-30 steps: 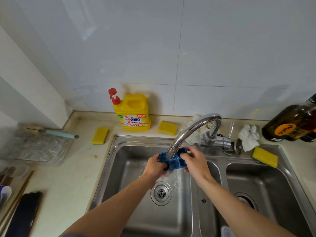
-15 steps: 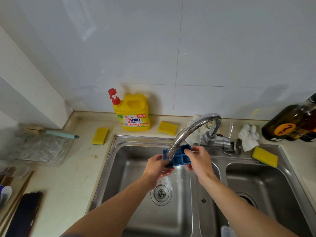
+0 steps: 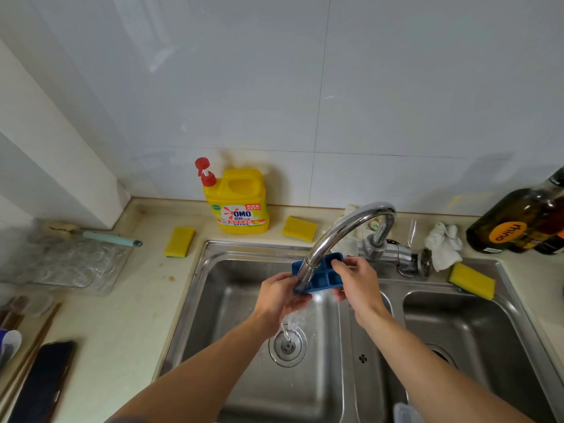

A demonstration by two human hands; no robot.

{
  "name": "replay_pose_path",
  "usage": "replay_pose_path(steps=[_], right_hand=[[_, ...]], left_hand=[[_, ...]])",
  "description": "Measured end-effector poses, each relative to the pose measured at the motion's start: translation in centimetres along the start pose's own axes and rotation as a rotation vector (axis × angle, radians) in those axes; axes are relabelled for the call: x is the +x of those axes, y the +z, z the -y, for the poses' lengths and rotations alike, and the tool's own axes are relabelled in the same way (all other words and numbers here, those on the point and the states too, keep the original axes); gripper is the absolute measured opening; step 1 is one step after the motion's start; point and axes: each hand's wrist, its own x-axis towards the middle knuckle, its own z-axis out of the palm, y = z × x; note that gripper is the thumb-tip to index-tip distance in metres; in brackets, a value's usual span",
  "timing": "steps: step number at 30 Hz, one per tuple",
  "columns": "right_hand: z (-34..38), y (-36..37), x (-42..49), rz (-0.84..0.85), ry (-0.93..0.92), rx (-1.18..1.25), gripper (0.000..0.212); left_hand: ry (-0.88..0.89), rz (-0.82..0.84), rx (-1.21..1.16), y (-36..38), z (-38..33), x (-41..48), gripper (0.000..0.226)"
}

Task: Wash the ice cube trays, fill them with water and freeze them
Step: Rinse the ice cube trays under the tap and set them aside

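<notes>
Fingers (image 3: 338, 264) of the right hand (image 3: 357, 283) pinch the right end of the blue ice cube tray (image 3: 325, 274), while the left hand (image 3: 277, 296) curls round its left end — both grip it. It sits under the faucet (image 3: 345, 232) spout, cells up and tilted, above the left basin of the sink (image 3: 244, 251). Water (image 3: 288, 326) spills off its near edge toward the drain (image 3: 287, 346) — a yellow detergent bottle (image 3: 239, 203) stands on the counter (image 3: 122, 315) behind.

Two arms in shot: left forearm (image 3: 198, 364) and right forearm (image 3: 427, 355), both bare to the wrist. Left hand (image 3: 279, 296) bare, right hand (image 3: 355, 283) bare too. At the bottom edge there's a thin grey sliver (image 3: 131, 420) on the left arm, perhaps a sleeve hem; too little shows to tell.
</notes>
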Motion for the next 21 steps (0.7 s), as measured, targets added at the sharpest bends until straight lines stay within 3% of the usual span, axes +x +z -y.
replay_pose_path(steps=[16, 21], right_hand=[[0.46, -0.2, -0.31, 0.003, 0.005, 0.01, 0.012], [-0.01, -0.11, -0.48, 0.041, 0.067, 0.038, 0.016]], left_hand=[[0.071, -0.023, -0.087, 0.18, -0.34, -0.61, 0.026], [0.127, -0.063, -0.004, -0.12, -0.29, -0.61, 0.033]])
